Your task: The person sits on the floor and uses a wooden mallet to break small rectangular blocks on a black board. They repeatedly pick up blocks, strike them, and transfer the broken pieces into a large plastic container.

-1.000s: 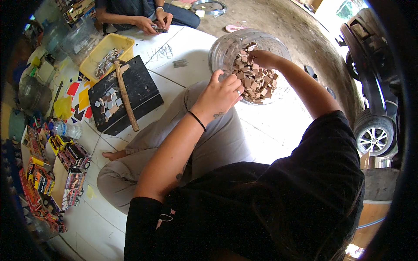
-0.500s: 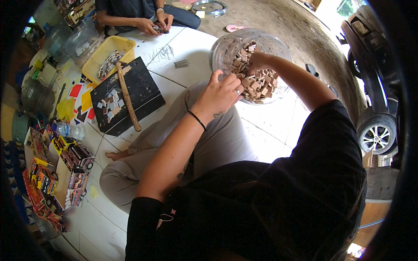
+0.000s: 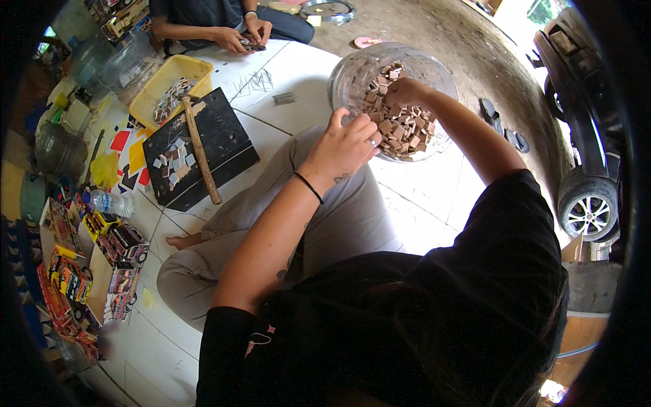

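A round clear plastic tub point(image 3: 341, 80) tilts toward me on the tiled floor, with many small brown wooden pieces point(image 3: 411, 133) heaped along its near and right side. My left hand point(image 3: 347, 141) is at the tub's near left rim, its fingers curled over the edge. Reaching inside from the right, my right hand point(image 3: 405, 92) is down among the wooden pieces. Its fingertips are hidden by the hand itself and the heap, so I cannot see what they hold.
Left of my knee, a hammer point(image 3: 196, 149) lies on a black block point(image 3: 234, 136) beside small grey pieces. Behind stands a yellow basin point(image 3: 200, 68). Toy trucks point(image 3: 122, 247) crowd the left. A co-worker's hands point(image 3: 247, 37) hold something small and dark. Nails point(image 3: 254, 81) lie scattered on the tiles.
My right hand has shifted slightly among the wooden pieces, and its upper arm sits a little lower. My left hand stays at the rim. The whole view has shifted slightly.
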A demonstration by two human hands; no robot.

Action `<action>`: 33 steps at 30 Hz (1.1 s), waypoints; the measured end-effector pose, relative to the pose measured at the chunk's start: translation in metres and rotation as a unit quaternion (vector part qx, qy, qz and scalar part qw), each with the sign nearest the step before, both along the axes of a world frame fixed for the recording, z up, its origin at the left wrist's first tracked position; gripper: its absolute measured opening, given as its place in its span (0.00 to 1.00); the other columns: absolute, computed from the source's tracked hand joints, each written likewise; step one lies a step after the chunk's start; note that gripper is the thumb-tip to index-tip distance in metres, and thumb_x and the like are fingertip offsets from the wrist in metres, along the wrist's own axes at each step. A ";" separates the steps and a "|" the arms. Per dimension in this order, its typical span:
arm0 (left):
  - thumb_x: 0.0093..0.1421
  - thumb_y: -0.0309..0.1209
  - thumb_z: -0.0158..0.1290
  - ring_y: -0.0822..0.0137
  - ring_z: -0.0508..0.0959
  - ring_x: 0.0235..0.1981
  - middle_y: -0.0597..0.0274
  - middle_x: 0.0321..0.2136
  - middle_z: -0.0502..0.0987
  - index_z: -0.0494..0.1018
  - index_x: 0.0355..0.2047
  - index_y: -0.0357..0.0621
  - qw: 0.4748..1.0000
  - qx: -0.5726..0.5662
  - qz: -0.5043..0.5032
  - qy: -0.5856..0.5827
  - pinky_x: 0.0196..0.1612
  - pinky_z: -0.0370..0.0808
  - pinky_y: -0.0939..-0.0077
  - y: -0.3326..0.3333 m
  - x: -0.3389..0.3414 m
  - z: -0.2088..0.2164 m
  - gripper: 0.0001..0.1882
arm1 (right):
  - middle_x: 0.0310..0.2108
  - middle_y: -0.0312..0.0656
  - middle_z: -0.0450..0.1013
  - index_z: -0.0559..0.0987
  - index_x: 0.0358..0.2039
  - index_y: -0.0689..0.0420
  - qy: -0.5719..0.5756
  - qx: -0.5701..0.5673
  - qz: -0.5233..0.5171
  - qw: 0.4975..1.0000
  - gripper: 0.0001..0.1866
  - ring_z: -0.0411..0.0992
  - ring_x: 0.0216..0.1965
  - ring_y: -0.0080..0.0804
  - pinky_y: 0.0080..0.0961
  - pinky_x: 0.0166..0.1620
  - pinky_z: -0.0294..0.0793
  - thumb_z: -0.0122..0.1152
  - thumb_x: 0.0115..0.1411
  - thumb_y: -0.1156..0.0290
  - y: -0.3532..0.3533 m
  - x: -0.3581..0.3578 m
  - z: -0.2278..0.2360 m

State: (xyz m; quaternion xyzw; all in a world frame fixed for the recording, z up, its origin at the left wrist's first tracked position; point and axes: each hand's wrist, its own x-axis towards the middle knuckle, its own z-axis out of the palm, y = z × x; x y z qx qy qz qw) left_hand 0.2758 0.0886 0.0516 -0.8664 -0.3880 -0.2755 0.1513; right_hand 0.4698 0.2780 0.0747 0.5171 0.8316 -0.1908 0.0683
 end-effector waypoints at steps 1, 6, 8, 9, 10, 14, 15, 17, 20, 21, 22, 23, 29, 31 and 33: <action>0.56 0.39 0.53 0.72 0.67 0.46 0.71 0.34 0.68 0.71 0.31 0.52 1.000 0.000 -0.002 0.000 0.54 0.55 0.56 0.000 0.000 0.000 0.08 | 0.33 0.39 0.76 0.80 0.33 0.58 0.047 -0.019 -0.021 0.998 0.13 0.73 0.31 0.30 0.27 0.30 0.73 0.61 0.48 0.64 -0.001 0.003 0.004; 0.54 0.37 0.52 0.72 0.66 0.48 0.73 0.34 0.69 0.73 0.32 0.50 1.000 0.004 -0.023 -0.001 0.57 0.55 0.52 0.003 0.000 -0.003 0.08 | 0.35 0.40 0.74 0.72 0.34 0.60 0.513 -0.264 -0.251 0.777 0.08 0.70 0.28 0.22 0.15 0.22 0.66 0.54 0.56 0.70 -0.043 0.021 0.033; 0.52 0.35 0.51 0.72 0.66 0.48 0.73 0.35 0.69 0.74 0.31 0.50 0.999 0.026 -0.037 -0.011 0.58 0.54 0.49 0.008 0.001 -0.007 0.08 | 0.40 0.46 0.73 0.69 0.40 0.61 0.633 -0.303 -0.288 0.651 0.10 0.70 0.28 0.24 0.12 0.20 0.65 0.50 0.56 0.75 -0.076 0.018 0.044; 0.52 0.35 0.50 0.71 0.66 0.49 0.73 0.35 0.70 0.75 0.31 0.50 0.998 0.039 -0.045 -0.019 0.59 0.53 0.48 0.010 0.002 -0.009 0.08 | 0.36 0.43 0.72 0.70 0.44 0.62 0.651 -0.279 -0.257 0.657 0.14 0.68 0.25 0.23 0.12 0.20 0.63 0.49 0.56 0.76 -0.093 0.013 0.052; 0.52 0.34 0.50 0.71 0.66 0.50 0.73 0.36 0.70 0.76 0.30 0.51 0.997 0.054 -0.045 -0.030 0.60 0.52 0.46 0.012 0.002 -0.012 0.08 | 0.40 0.44 0.71 0.68 0.39 0.57 0.679 -0.296 -0.239 0.628 0.11 0.66 0.26 0.19 0.09 0.17 0.61 0.49 0.54 0.80 -0.107 0.004 0.061; 0.52 0.35 0.46 0.60 0.62 0.60 0.65 0.42 0.72 0.79 0.33 0.49 0.985 0.172 0.001 0.014 0.65 0.47 0.41 0.016 0.005 -0.019 0.13 | 0.32 0.34 0.67 0.71 0.40 0.58 0.618 -0.373 -0.061 0.690 0.11 0.58 0.22 0.14 0.07 0.17 0.52 0.52 0.55 0.76 -0.135 -0.060 0.120; 0.52 0.34 0.46 0.58 0.60 0.61 0.64 0.42 0.71 0.78 0.36 0.47 0.980 0.198 0.010 -0.001 0.66 0.48 0.43 0.016 0.005 -0.020 0.14 | 0.29 0.34 0.66 0.73 0.36 0.58 0.596 -0.414 0.014 0.688 0.07 0.58 0.21 0.14 0.09 0.17 0.53 0.55 0.57 0.73 -0.137 -0.084 0.132; 0.51 0.32 0.46 0.61 0.66 0.53 0.65 0.35 0.71 0.76 0.28 0.47 0.987 0.128 -0.022 -0.092 0.66 0.47 0.46 0.016 0.008 -0.019 0.09 | 0.26 0.32 0.66 0.73 0.34 0.57 0.478 -0.420 0.064 0.769 0.07 0.60 0.22 0.13 0.11 0.18 0.55 0.59 0.56 0.70 -0.138 -0.131 0.150; 0.52 0.32 0.46 0.66 0.71 0.43 0.66 0.27 0.71 0.73 0.22 0.50 0.990 0.128 0.006 0.055 0.67 0.44 0.48 0.015 0.012 -0.017 0.06 | 0.27 0.30 0.69 0.75 0.34 0.55 0.304 -0.418 0.138 0.845 0.12 0.66 0.25 0.14 0.09 0.21 0.59 0.66 0.52 0.66 -0.138 -0.217 0.142; 0.54 0.33 0.45 0.67 0.70 0.43 0.67 0.28 0.70 0.70 0.25 0.51 0.995 0.084 -0.015 0.049 0.67 0.41 0.47 0.014 0.012 -0.016 0.05 | 0.28 0.29 0.70 0.76 0.35 0.54 0.276 -0.441 0.196 0.831 0.14 0.67 0.27 0.14 0.08 0.22 0.60 0.68 0.50 0.65 -0.137 -0.248 0.131; 0.54 0.33 0.45 0.69 0.70 0.39 0.69 0.24 0.67 0.68 0.20 0.52 0.993 0.115 -0.002 0.032 0.68 0.36 0.48 0.013 0.013 -0.016 0.07 | 0.28 0.29 0.70 0.76 0.36 0.54 0.240 -0.411 0.208 0.854 0.14 0.67 0.27 0.15 0.09 0.23 0.62 0.67 0.50 0.64 -0.137 -0.280 0.115; 0.52 0.33 0.46 0.69 0.71 0.39 0.70 0.24 0.68 0.71 0.19 0.51 0.988 0.149 0.014 0.033 0.66 0.45 0.48 0.011 0.012 -0.016 0.07 | 0.28 0.29 0.71 0.77 0.37 0.53 0.231 -0.412 0.257 0.843 0.15 0.68 0.28 0.15 0.10 0.24 0.63 0.67 0.50 0.63 -0.138 -0.312 0.096; 0.52 0.33 0.46 0.66 0.71 0.41 0.66 0.30 0.72 0.75 0.24 0.49 0.969 0.227 0.082 0.044 0.62 0.55 0.54 0.004 0.010 -0.019 0.08 | 0.30 0.37 0.72 0.79 0.35 0.58 0.147 -0.360 0.259 0.884 0.15 0.71 0.28 0.25 0.23 0.27 0.73 0.58 0.56 0.59 -0.138 -0.452 -0.012; 0.53 0.33 0.46 0.65 0.70 0.42 0.65 0.32 0.73 0.75 0.26 0.48 0.977 0.203 0.063 0.022 0.61 0.56 0.55 0.004 0.011 -0.023 0.08 | 0.32 0.42 0.73 0.79 0.36 0.60 0.147 -0.331 0.231 0.903 0.18 0.72 0.28 0.30 0.26 0.28 0.76 0.56 0.57 0.57 -0.138 -0.477 -0.032; 0.53 0.33 0.46 0.64 0.70 0.44 0.64 0.33 0.73 0.75 0.27 0.47 0.983 0.178 0.052 0.001 0.61 0.57 0.56 0.005 0.016 -0.028 0.09 | 0.36 0.47 0.74 0.78 0.38 0.62 0.138 -0.302 0.190 0.924 0.21 0.74 0.28 0.34 0.30 0.29 0.78 0.55 0.59 0.54 -0.139 -0.487 -0.042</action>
